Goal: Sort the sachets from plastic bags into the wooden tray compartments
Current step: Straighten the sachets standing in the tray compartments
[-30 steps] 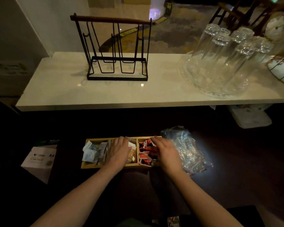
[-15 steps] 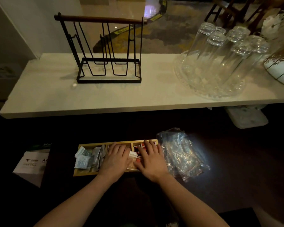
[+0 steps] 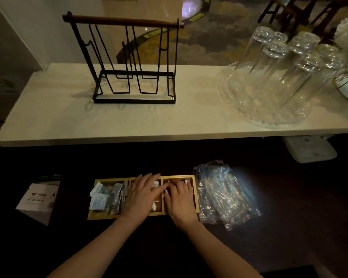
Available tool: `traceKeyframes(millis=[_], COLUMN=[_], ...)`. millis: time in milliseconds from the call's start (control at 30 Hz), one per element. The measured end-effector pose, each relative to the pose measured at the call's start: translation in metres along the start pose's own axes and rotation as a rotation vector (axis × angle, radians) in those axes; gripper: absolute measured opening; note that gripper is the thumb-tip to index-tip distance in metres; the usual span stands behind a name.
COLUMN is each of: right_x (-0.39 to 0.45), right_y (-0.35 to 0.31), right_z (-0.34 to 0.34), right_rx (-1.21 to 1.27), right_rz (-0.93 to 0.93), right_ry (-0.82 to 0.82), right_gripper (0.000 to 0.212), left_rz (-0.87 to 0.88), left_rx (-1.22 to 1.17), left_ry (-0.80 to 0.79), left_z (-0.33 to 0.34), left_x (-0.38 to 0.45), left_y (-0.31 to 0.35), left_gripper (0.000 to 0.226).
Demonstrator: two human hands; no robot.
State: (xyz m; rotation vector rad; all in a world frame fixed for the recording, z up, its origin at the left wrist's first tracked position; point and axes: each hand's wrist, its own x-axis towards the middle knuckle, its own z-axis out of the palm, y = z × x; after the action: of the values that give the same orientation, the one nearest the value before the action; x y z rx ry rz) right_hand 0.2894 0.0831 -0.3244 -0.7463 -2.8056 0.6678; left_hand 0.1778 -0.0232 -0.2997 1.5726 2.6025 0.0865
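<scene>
A wooden tray point(image 3: 100, 216) with three compartments lies on the dark lower surface. Its left compartment holds pale blue-white sachets point(image 3: 103, 195). My left hand point(image 3: 142, 194) lies flat over the middle compartment, fingers spread, with white sachets point(image 3: 155, 205) peeking out beside it. My right hand point(image 3: 179, 199) rests palm-down over the right compartment, hiding most of the red sachets point(image 3: 187, 181) there. Neither hand grips anything that I can see. Crumpled clear plastic bags point(image 3: 223, 193) lie just right of the tray.
A white paper box point(image 3: 37, 199) sits left of the tray. Above, a pale counter point(image 3: 129, 121) carries a black wire rack point(image 3: 129, 63) and a glass tray of upturned glasses point(image 3: 279, 77). A white object point(image 3: 309, 149) sits under the counter's right end.
My right hand slid from the tray's far right edge to lie flat over the right compartment, covering the red sachets. My left hand stayed over the middle compartment. The view shifted slightly.
</scene>
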Motion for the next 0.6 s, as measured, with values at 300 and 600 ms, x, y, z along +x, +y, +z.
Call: traceKeyframes(millis=[300,600], right_x=[-0.001,0.008], right_y=[0.020,0.005], right_z=[-0.021,-0.013], right_rx=[-0.003,-0.127], right_rz=[-0.131,-0.212], right_ry=[0.029,-0.093], right_gripper=[0.028,0.037], left_rz=[0.162,0.091], left_rx=[0.138,0.133], left_ry=[0.040,0.029], left_z=[0.009,0.009], left_x=[-0.007,-0.001], left_y=[-0.007,0.005], left_gripper=[0.037,0.037])
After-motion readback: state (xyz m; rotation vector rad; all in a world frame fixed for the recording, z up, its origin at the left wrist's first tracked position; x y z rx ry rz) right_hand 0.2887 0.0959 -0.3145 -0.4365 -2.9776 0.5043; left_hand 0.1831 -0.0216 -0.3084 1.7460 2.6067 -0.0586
